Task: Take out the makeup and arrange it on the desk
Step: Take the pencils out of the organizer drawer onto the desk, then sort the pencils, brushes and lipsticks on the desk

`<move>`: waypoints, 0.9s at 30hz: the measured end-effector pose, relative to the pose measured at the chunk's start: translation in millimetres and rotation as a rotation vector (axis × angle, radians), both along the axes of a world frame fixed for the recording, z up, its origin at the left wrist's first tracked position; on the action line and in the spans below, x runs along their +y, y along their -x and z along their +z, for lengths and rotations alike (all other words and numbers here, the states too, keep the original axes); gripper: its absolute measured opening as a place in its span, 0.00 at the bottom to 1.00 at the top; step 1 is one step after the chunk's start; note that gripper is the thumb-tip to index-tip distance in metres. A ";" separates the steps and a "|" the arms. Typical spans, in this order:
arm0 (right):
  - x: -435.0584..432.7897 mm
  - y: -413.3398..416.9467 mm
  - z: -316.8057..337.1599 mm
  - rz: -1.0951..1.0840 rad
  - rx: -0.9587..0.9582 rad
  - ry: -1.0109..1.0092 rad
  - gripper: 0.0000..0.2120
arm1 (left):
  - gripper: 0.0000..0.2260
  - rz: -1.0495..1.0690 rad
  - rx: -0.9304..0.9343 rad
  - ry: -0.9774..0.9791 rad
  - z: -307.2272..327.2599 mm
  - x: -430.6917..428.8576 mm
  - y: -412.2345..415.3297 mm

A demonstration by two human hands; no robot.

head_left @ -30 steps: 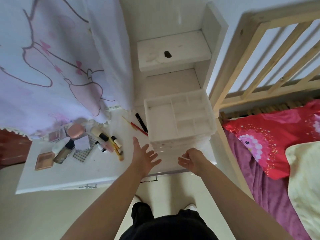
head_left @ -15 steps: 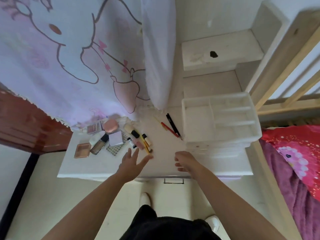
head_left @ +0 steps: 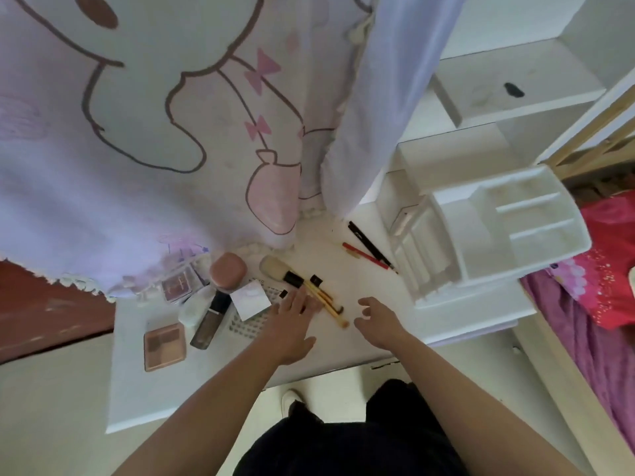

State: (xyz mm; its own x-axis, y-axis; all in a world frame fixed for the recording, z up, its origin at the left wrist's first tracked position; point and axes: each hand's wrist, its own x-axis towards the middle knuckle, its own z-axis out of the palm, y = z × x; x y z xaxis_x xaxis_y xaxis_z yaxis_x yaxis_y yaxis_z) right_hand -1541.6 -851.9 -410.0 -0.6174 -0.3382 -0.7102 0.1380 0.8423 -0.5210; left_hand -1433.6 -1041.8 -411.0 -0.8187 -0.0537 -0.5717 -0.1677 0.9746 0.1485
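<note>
Now the left hand has reached the brushes, flat; right hand loose, empty.

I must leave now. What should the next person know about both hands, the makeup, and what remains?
Left hand: open, fingers on or just above the yellow-handled brushes.
Right hand: loosely curled, empty, above the desk.
Makeup lies scattered left of the white organizer; two pencils beside it.
Done: organizer's top tray looks empty.
Left: arrange the items neatly; drawer contents cannot be seen.
</note>
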 end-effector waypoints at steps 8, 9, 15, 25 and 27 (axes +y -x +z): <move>-28.2 -5.6 -34.8 0.135 0.094 -0.025 0.45 | 0.28 -0.039 0.086 0.000 -38.9 -11.3 19.3; -33.5 -3.3 -35.6 0.158 0.118 -0.011 0.43 | 0.29 -0.020 0.118 -0.014 -41.5 -12.9 20.7; -75.8 16.7 -44.7 0.251 0.180 0.090 0.34 | 0.28 0.028 0.351 -0.024 -52.4 -38.3 28.0; -82.5 42.1 -39.1 0.199 0.197 0.107 0.30 | 0.05 0.575 0.681 -0.072 -28.0 -46.7 41.9; -77.1 39.6 -34.4 0.101 0.190 0.104 0.33 | 0.06 0.994 0.642 -0.319 -8.9 -45.0 46.1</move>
